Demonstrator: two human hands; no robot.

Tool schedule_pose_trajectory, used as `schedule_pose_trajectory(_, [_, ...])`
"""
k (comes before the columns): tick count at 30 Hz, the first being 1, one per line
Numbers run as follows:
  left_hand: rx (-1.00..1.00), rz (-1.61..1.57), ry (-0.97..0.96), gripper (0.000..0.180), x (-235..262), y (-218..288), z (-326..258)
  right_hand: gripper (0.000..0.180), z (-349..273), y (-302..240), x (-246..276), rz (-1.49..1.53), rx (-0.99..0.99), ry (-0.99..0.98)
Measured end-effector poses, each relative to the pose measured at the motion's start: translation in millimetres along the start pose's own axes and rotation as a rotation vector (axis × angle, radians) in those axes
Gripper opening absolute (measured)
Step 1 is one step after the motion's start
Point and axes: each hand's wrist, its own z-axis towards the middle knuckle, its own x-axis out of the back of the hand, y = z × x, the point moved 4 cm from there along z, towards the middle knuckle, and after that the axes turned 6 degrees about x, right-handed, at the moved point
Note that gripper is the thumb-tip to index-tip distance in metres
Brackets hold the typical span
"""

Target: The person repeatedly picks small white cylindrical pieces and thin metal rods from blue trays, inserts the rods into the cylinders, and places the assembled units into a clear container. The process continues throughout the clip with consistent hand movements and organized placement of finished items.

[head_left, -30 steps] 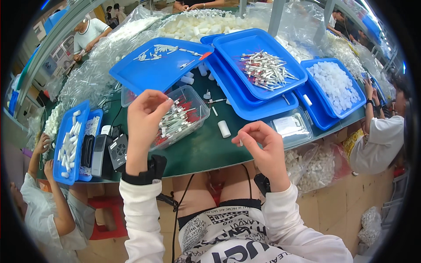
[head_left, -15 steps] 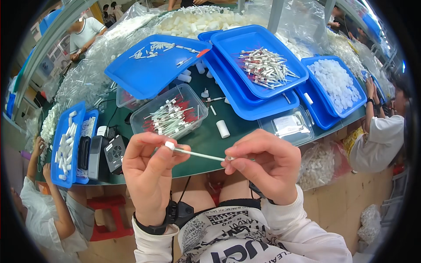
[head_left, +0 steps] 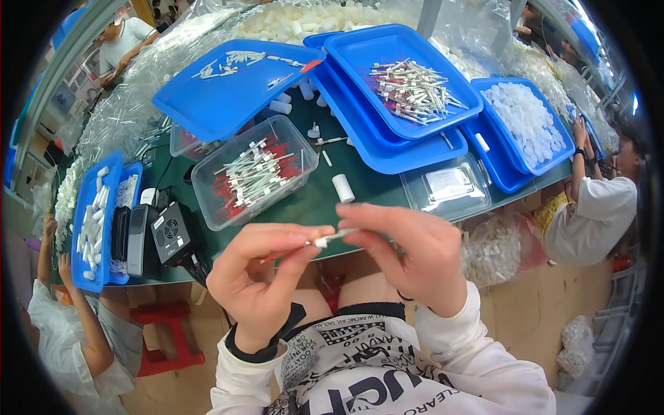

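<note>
Over the table's front edge, my left hand (head_left: 266,277) pinches a small white fitting (head_left: 320,243) between thumb and forefinger. My right hand (head_left: 415,249) closes its thumb and fingers on a thin white rod (head_left: 340,235), whose end meets the fitting; the rest of the rod is hidden by the fingers. A bit of red shows among my left fingers. Beyond my hands, a clear plastic box (head_left: 306,181) holds similar white rods with red parts. A white cylinder (head_left: 342,188) stands on the green tabletop near my right fingertips.
Blue trays (head_left: 387,160) are stacked at the back, the top one carrying many rods. Another blue tray (head_left: 180,93) tilts over boxes. White caps fill a tray (head_left: 568,152) on the right. At left are a tray (head_left: 104,266) of white cylinders and a black device (head_left: 173,235). People sit on both sides.
My hands have come closer together, and my left hand has moved down and right. The rod, earlier stretched visibly between them, is now mostly covered by fingers. The view has shifted slightly.
</note>
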Motion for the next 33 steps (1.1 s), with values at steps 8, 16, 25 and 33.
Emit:
schedule_pose_trajectory(8, [0.019, 0.145, -0.047, 0.018, 6.7, 3.3, -0.5, 0.021, -1.3, -2.6, 1.8, -0.048, 0.129, -0.038])
schedule_pose_trajectory(16, [0.072, 0.032, -0.004, 0.019, 11.8, -5.8, -4.4, 0.014, -1.4, 1.4, -1.6, 0.205, -0.134, 0.049])
schedule_pose_trajectory(25, [0.138, -0.038, -0.041, 0.021, 13.0, -15.4, -6.1, 0.009, -2.6, 10.8, -6.7, 0.233, -0.229, -0.173])
schedule_pose_trajectory(33, [0.331, 0.738, -0.083, 0.029, 37.3, -21.0, 43.0, 0.015, 60.0, 93.6, 53.3, -0.251, -0.346, -0.049])
